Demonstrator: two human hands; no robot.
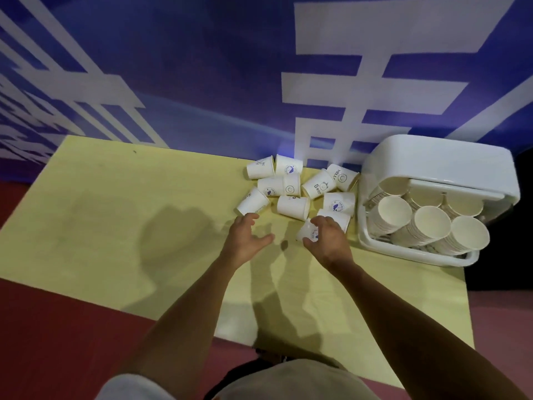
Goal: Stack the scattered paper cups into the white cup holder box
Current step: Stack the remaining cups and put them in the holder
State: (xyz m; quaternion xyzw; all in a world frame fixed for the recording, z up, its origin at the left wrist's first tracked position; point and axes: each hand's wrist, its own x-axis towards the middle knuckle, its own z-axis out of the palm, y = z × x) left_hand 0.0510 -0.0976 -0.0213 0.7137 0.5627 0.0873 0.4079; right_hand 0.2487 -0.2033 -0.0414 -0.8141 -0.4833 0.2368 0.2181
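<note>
The right hand [326, 238] is curling its fingers and thumb around a white paper cup [307, 231], gripping it at the near edge of the pile, just above the yellow worktop [115, 212]. The left hand [245, 238] is hovering just to the left of it with fingers spread and loosely bent, holding nothing; its fingertips are lying close to the nearest left cup of the pile, though whether they are touching it is hard to tell. The other scattered cups [318, 184] are lying on their sides in a loose cluster toward the far edge of the worktop, some touching one another, showing small blue prints and lettering. To the right of the cluster, the white cup holder box [432, 160] is sitting at the far right corner of the worktop, and six stacks of nested cups [432, 223] are resting inside it, packed side by side with their open mouths facing the viewer. A blue banner [202, 67] with large white shapes is running behind the worktop, and red floor [57, 327] is showing at the near left.
</note>
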